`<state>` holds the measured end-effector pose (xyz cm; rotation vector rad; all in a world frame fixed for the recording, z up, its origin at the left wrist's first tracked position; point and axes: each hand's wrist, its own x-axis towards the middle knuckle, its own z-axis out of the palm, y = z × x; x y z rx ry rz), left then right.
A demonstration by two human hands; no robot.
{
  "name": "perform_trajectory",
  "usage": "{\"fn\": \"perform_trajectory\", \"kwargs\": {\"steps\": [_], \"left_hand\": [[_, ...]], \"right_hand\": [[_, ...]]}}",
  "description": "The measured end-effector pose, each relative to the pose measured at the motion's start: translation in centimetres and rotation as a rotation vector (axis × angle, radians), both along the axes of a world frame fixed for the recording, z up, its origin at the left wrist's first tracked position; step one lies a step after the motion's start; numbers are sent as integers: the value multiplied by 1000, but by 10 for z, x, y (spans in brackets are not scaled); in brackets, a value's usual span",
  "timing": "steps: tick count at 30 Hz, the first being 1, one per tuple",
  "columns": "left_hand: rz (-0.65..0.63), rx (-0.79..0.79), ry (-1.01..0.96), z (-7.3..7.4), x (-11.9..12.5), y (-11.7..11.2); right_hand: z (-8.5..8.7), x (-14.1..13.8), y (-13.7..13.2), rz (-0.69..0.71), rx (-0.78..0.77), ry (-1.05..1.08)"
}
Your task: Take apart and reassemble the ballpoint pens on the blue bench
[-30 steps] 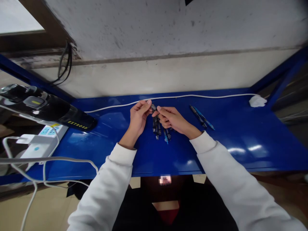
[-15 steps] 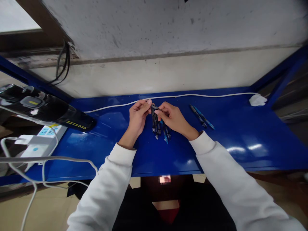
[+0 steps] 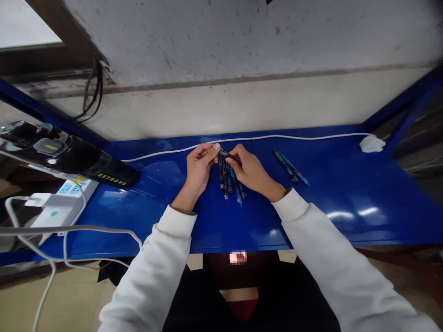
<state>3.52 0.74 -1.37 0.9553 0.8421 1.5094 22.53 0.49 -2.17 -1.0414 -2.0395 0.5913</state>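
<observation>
Between my two hands a dark pen (image 3: 224, 152) is held slantwise above the blue tabletop. My left hand (image 3: 200, 167) pinches its left end with thumb and fingertips. Around the other end, the fingers of my right hand (image 3: 252, 169) are closed. Below lies a loose bunch of several pens (image 3: 226, 182), mostly black with one blue one, their upper ends partly covered by my hands. Off to the right, a black pen (image 3: 285, 166) and a blue pen (image 3: 295, 169) lie side by side, apart from the bunch.
A black device marked EXTRORD (image 3: 76, 154) juts in at the left beside a white power strip (image 3: 65, 203) and looping white cables (image 3: 100, 229). Along the wall runs a thin white cord (image 3: 277, 136), reaching a crumpled white piece (image 3: 372, 143). The blue table (image 3: 224, 233) has a front edge near my sleeves.
Both hands stay in nearly the same place on the dark pen. The fingers of my right hand have shifted slightly along it. The pens on the table have not moved.
</observation>
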Motion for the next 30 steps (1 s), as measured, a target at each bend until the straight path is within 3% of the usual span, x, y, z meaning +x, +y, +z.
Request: {"fn": "perform_trajectory", "kwargs": {"steps": [10,19,30], "left_hand": [[35,-26,-11,0,-4,2],[91,-54,-8,2,-10,3],[136,-49,-225,-3,-40,17]], "right_hand": [[5,1,-1,3,14,-12],[-2,4,4,-15,27,3],[4,3,1,-54,34,34]]}}
